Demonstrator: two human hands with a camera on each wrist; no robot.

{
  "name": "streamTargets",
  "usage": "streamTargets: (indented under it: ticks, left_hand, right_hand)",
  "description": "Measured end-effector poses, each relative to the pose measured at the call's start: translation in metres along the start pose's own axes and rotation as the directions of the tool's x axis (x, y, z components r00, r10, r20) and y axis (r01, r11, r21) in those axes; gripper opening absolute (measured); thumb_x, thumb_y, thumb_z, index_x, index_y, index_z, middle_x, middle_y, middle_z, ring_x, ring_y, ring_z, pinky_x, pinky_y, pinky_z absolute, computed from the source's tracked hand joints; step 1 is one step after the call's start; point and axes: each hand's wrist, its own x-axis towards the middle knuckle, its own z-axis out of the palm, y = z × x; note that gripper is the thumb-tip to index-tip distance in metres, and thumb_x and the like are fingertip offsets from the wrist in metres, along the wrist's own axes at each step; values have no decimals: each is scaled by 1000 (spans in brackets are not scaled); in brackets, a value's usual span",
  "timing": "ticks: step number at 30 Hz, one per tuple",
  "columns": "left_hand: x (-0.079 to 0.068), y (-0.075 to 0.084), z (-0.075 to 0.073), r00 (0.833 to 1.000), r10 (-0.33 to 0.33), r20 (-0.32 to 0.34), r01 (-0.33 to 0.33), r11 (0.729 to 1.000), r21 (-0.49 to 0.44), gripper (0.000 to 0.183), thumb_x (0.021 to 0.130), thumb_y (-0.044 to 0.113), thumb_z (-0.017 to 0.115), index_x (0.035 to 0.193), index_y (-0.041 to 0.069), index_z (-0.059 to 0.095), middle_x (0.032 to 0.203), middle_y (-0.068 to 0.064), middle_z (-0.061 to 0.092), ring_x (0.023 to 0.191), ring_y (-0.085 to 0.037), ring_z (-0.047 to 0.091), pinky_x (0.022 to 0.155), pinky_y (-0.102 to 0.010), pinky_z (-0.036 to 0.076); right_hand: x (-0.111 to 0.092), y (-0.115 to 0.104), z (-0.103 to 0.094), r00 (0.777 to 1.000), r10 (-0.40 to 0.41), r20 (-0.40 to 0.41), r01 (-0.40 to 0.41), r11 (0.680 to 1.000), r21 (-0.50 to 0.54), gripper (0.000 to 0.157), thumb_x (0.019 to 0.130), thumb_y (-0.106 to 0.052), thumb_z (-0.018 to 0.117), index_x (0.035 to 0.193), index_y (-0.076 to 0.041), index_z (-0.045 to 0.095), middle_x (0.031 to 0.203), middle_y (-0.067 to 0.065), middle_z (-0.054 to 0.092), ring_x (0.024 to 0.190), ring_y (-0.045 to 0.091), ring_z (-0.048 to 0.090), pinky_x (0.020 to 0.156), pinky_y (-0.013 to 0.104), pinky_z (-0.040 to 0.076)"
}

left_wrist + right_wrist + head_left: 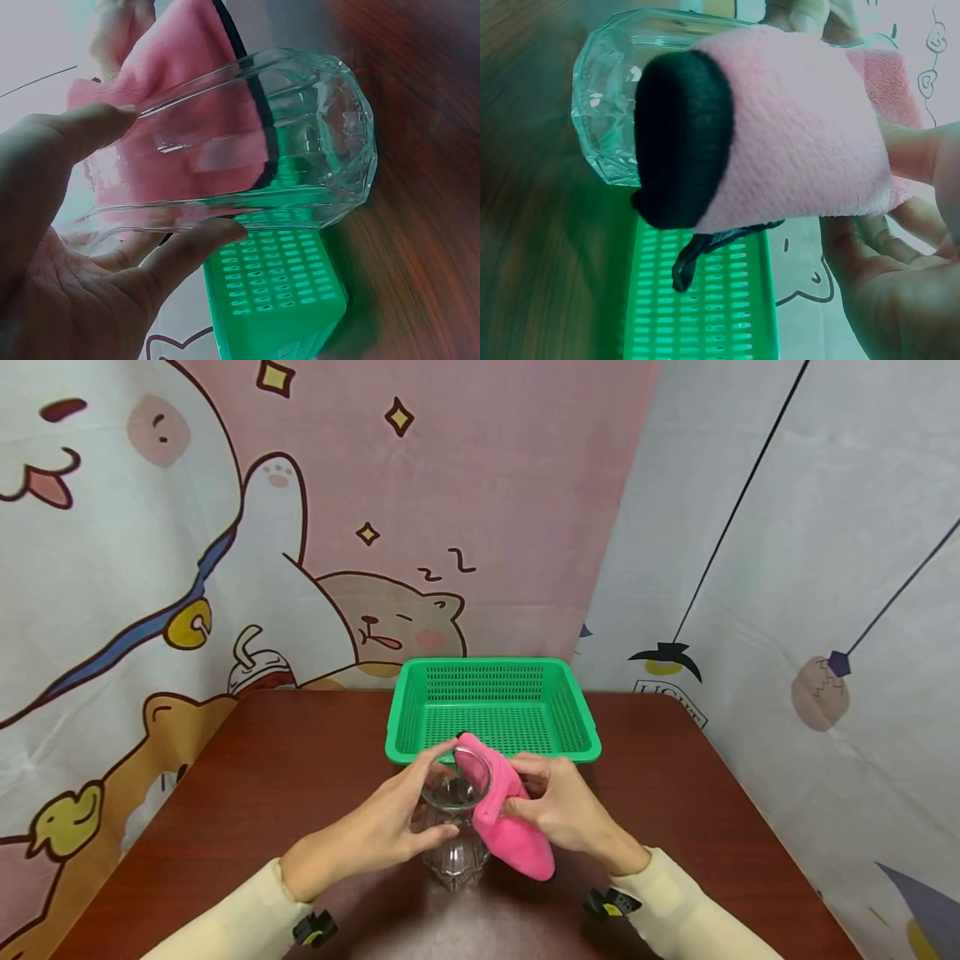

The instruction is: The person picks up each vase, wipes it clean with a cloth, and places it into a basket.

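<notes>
A clear glass vase (455, 847) with a faceted base stands at the middle front of the table. My left hand (378, 827) grips it from the left, thumb on the near side and fingers round the far side, as the left wrist view also shows. On the other side my right hand (558, 802) pinches a pink cloth (517, 843) with dark edging between thumb and fingers. The cloth lies against the vase's rim and right side, one corner rising over the rim. In the right wrist view the folded cloth (795, 135) hides part of the glass.
Behind the vase a green plastic basket (588, 727) with slotted walls sits on the dark red-brown table (315, 743). A cartoon-printed cloth backdrop (517, 527) hangs at the back and sides.
</notes>
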Motion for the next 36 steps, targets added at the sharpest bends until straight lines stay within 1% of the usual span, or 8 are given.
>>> streamTargets:
  ticks: [6, 11, 16, 21, 24, 28, 33, 36]
  left_hand:
    - [0, -1, 0, 1000, -15, -3, 15, 1000, 14, 113, 100, 21, 96, 184, 16, 21, 156, -18, 70, 134, -35, 74, 101, -49, 70]
    - [-2, 0, 1, 1000, -19, -13, 19, 999, 34, 116, 99, 24, 97, 186, 15, 20, 161, -18, 65, 135, -33, 74, 104, -50, 70]
    - [-4, 5, 0, 998, -54, -35, 57, 995, 84, 126, 94, 38, 101, 188, 26, 18, 169, -14, 57, 135, -27, 72, 102, -44, 70]
    - [-3, 12, -1, 991, -76, -108, 90, 988, 123, 134, 87, 47, 106, 188, 32, 19, 163, -9, 59, 124, -19, 71, 90, -32, 66]
    - [-2, 17, 0, 980, -90, -176, 120, 979, 166, 134, 84, 52, 107, 187, 31, 25, 154, -7, 62, 113, -14, 68, 82, -29, 63]
    - [-1, 28, 4, 957, -147, -249, 204, 953, 223, 130, 81, 64, 105, 183, 32, 33, 140, -4, 64, 102, -11, 66, 76, -28, 59]
    - [4, 38, 13, 927, -235, -291, 310, 918, 247, 127, 78, 71, 104, 180, 30, 40, 127, -5, 58, 83, -10, 61, 63, -25, 52]
    - [7, 40, 17, 919, -238, -315, 326, 907, 266, 120, 79, 67, 105, 175, 24, 46, 129, -7, 58, 78, -12, 60, 61, -25, 52]
  right_hand:
    - [-2, -1, -8, 999, 32, -39, -32, 999, -8, 38, 98, -1, 92, 133, -14, 87, 120, 8, 81, 93, 19, 82, 85, 32, 72]
    - [-4, 1, -13, 997, 48, -64, -49, 999, -21, 39, 98, -3, 93, 135, -14, 86, 125, 8, 82, 95, 20, 83, 86, 33, 72]
    - [-6, 4, -18, 994, 50, -94, -52, 998, -26, 41, 97, -2, 93, 136, -12, 86, 126, 9, 83, 98, 21, 82, 87, 32, 72]
    - [-7, 5, -23, 990, 73, -125, -77, 997, -28, 46, 96, -3, 94, 140, -11, 85, 129, 9, 83, 104, 21, 81, 89, 30, 72]
    - [-9, 6, -26, 988, 80, -132, -85, 996, -34, 47, 96, -4, 95, 141, -11, 84, 131, 9, 83, 106, 21, 81, 90, 30, 71]
    - [-11, 6, -28, 987, 71, -146, -79, 996, -49, 48, 96, -5, 95, 142, -11, 84, 131, 9, 83, 105, 20, 81, 90, 29, 71]
    - [-10, 8, -30, 987, 41, -152, -51, 997, -62, 47, 96, -3, 95, 141, -11, 84, 130, 9, 83, 103, 21, 80, 91, 28, 71]
    - [-10, 9, -30, 987, 38, -154, -48, 997, -63, 48, 96, -2, 94, 142, -11, 84, 130, 9, 83, 103, 22, 80, 91, 28, 71]
